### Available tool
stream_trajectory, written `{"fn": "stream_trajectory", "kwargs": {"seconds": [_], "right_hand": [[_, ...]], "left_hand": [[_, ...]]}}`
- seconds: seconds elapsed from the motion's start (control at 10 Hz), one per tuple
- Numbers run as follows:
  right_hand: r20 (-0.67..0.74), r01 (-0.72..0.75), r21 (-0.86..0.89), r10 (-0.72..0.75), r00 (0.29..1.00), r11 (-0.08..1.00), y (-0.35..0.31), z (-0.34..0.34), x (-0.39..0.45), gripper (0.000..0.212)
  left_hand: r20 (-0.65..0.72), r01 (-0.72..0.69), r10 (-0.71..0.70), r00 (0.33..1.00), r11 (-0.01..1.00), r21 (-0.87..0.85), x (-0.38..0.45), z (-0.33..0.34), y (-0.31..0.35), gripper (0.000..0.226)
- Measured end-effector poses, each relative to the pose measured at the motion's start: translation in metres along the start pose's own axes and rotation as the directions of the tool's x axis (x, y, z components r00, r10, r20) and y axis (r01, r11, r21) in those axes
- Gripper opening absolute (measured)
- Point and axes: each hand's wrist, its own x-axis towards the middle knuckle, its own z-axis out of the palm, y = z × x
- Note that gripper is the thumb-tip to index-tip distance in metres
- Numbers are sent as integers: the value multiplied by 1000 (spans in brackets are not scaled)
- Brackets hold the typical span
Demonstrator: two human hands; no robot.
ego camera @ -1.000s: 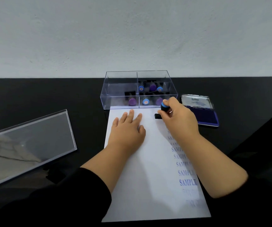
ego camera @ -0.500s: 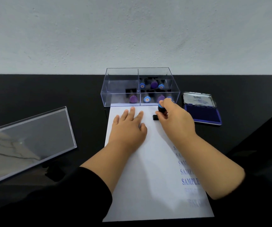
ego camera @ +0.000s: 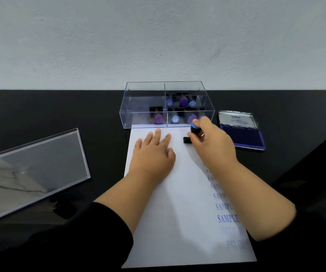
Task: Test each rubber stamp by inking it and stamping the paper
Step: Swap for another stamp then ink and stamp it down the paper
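We see a pale wall (ego camera: 158, 40) above a black counter (ego camera: 40, 110). Far off to the left of our fingers lies a long clear lid (ego camera: 30, 173), tilted. Under both hands runs a white sheet of paper (ego camera: 177, 222), with a column of blue "SAMPLE" prints (ego camera: 227, 218) on its right side, partly hidden by our right forearm. Just beyond our fingertips stands a clear divided box (ego camera: 144, 99), touching the paper's far edge; one purple-topped stamp (ego camera: 158, 118) sits in its left compartment, and several blue- and purple-topped stamps (ego camera: 183, 102) in the right one. To the right of our right fingers an open ink pad (ego camera: 242, 137) rests on the counter, its lid up and its dark blue surface showing. Our left hand (ego camera: 152, 154) lies flat on the paper, fingers straight and released. Our right hand (ego camera: 211, 144) grasps the blue-topped stamp (ego camera: 194, 129) by its handle, fingers curled around it, the black base down on the paper's upper part.
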Motion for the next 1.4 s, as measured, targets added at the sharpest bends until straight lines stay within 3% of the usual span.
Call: {"fn": "stream_trajectory", "kwargs": {"seconds": [0.2, 0.5, 1.4], "right_hand": [[-92, -170, 236, 196, 976, 957, 14, -13, 6, 21], [-127, -203, 359, 263, 956, 911, 24, -20, 7, 19], [-117, -218, 328, 268, 956, 919, 22, -25, 5, 20]], "left_hand": [[-6, -6, 6, 1000, 1000, -7, 0, 1, -1, 53], [-16, -3, 3, 1000, 1000, 0, 0, 2, -1, 52], [-7, 0, 0, 1000, 1000, 3, 0, 1, -1, 52]]}}
